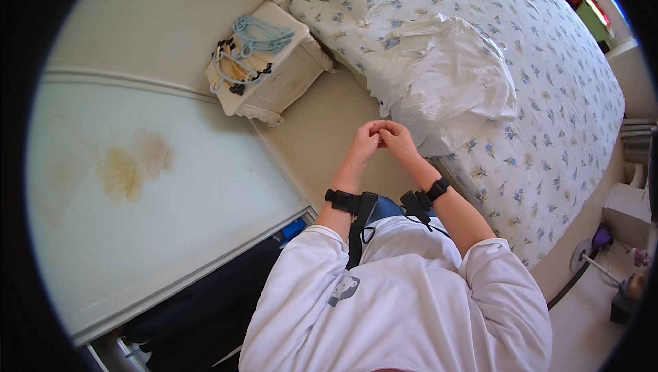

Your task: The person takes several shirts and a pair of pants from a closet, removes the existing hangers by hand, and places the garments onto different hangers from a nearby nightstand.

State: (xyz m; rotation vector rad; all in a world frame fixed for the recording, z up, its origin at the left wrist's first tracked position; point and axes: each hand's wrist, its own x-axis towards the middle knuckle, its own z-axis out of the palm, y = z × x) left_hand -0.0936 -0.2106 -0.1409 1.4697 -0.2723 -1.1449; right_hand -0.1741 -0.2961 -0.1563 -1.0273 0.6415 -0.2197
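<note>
I see both hands meeting at the centre of the view, fingertips pressed together above the floor. The left hand (364, 140) and the right hand (397, 139) touch at the fingers, curled inward; whether they pinch something small between them I cannot tell, as nothing shows in the grip. Each wrist wears a black strap, and both forearms rise from six o'clock out of a white long-sleeved top.

Nearest the hands, at about two o'clock and just beside the right one, a crumpled white garment (456, 77) lies on the edge of a bed (548, 98) covered in a white sheet with small blue flowers. The bed fills the view from twelve to four o'clock.

At eleven o'clock, well apart from the hands, a cream bedside table (288, 77) carries a tangle of clothes hangers (247, 53), pale blue, yellow and black. At nine o'clock a pale wardrobe door (151, 187) shows a yellowish stain.
</note>
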